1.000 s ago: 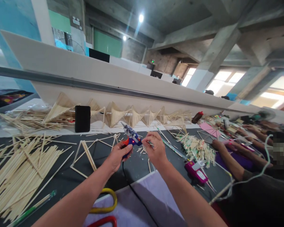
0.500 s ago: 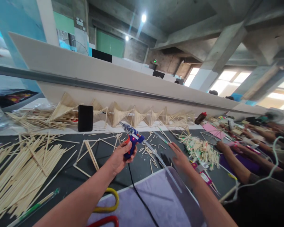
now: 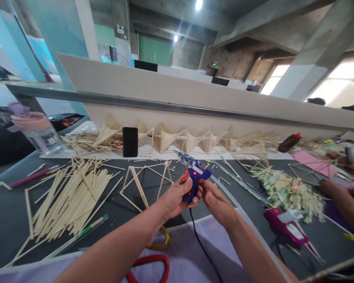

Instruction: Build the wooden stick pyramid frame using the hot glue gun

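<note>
My left hand (image 3: 179, 194) is closed round the handle of a blue and orange hot glue gun (image 3: 197, 173). Its red light is lit, and its metal nozzle points up and to the left. My right hand (image 3: 216, 198) is at the gun's rear end with its fingers curled; what they pinch is hidden. Beyond my left forearm stands a small frame of thin wooden sticks (image 3: 135, 182). A black cord (image 3: 199, 237) hangs from the gun's handle over a pale purple mat (image 3: 183, 255).
Loose sticks (image 3: 73, 200) lie left. A twisted stick model (image 3: 191, 139) and a black phone (image 3: 130, 141) stand along the back. Red-handled (image 3: 153, 259) and yellow-handled tools lie in front. Right are a stick pile (image 3: 292, 192), a magenta glue gun (image 3: 286, 226) and another person's arm (image 3: 345, 200).
My right hand has come in from the right, where its fingers were stretched out, to the rear of the glue gun. The view has turned right-to-left, showing more of the table's left side.
</note>
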The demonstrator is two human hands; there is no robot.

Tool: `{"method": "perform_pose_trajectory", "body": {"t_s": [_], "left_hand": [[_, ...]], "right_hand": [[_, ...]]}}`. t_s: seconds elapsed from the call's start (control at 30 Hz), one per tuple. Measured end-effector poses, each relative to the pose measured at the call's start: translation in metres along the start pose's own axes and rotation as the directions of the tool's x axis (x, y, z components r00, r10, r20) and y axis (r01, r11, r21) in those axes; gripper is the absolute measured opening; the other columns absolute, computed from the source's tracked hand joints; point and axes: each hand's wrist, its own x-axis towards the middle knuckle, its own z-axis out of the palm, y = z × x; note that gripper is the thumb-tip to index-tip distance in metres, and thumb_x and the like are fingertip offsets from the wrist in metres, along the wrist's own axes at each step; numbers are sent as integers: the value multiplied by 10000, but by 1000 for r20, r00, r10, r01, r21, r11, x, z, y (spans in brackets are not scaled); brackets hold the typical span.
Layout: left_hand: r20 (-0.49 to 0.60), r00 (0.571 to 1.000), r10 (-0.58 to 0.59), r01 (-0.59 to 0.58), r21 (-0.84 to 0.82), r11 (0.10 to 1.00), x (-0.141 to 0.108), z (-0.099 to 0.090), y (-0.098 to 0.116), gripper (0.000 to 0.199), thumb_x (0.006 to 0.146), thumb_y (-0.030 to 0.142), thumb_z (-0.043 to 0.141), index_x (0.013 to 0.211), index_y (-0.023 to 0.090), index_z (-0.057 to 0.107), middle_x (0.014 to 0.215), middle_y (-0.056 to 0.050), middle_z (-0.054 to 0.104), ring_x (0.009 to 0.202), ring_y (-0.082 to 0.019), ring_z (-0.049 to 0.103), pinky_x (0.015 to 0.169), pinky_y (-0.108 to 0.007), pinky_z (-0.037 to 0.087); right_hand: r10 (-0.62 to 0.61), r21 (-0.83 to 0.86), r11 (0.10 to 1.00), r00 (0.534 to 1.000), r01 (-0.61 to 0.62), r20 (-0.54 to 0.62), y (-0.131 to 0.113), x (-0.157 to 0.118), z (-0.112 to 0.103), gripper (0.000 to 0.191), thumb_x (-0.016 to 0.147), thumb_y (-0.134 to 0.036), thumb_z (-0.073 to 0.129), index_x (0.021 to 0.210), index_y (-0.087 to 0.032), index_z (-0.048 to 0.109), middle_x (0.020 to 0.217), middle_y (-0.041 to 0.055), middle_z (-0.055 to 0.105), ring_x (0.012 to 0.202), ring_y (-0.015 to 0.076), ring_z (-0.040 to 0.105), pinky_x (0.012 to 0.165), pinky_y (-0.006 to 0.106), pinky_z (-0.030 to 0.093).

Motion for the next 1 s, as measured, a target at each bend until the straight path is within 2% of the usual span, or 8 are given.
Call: {"method": "perform_pose_trajectory", "body": {"t_s": [0.1,0.17,0.3,0.43,0.57,0.67,0.87,1.0], "left_hand": [[-26,1000,5,-3,77,997,1,1,-5,349,762,473,578,850,135,584,656,-35,586,471,-91,500,438,-213,368],[-22,1000,0,3,111,994,3,4,-2,395,766,493,562,892,121,598,700,-64,617,521,-113,536,492,-239,409],[-74,997,-1,22,284,958,1,10,23,403,754,420,610,1068,170,573,896,-78,635,732,-155,592,625,-270,456],[-148,989,2,98,665,741,-21,8,69,276,709,298,672,924,130,639,842,-80,638,724,-165,598,612,-260,461],[-255,966,-35,236,820,521,-65,-16,107,225,778,333,581,714,127,642,604,-45,607,535,-124,555,508,-218,436],[-432,900,-57,405,781,475,-95,-46,114,245,745,351,616,672,121,657,583,-50,600,501,-120,548,437,-190,418],[-636,771,-29,489,562,667,-122,-77,101,282,747,374,615,867,127,677,667,-43,620,526,-101,566,487,-199,464],[-742,653,151,424,524,739,-129,-85,109,304,734,348,623,937,124,651,601,-15,595,465,-85,540,414,-166,420]], "right_hand": [[191,248,953,980,-172,-54,-9,17,19,572,771,-526,549,1224,-178,521,669,25,623,378,95,472,360,242,450],[273,307,923,957,-232,-95,-15,26,21,495,783,-484,557,1153,-155,570,541,-16,569,288,54,349,268,193,326],[200,405,906,968,-125,-150,-28,45,10,406,773,-430,586,1071,-153,596,691,30,654,466,107,550,405,209,437],[30,389,921,986,37,-165,-44,59,1,346,783,-409,576,1047,-186,592,865,38,672,620,138,635,562,259,496],[-30,401,913,994,71,-107,-44,64,7,302,809,-398,538,1018,-187,597,938,36,659,565,104,616,540,245,478],[1,430,902,997,35,-83,-32,67,14,296,806,-388,537,1001,-174,596,943,41,656,509,79,572,498,230,458],[101,481,877,981,-10,-165,-18,78,6,286,772,-414,567,961,-198,573,851,29,664,469,78,522,486,240,450],[65,447,888,930,111,-362,-26,82,-22,241,767,-405,554,915,-215,573,812,13,656,462,84,495,493,259,445]]}}
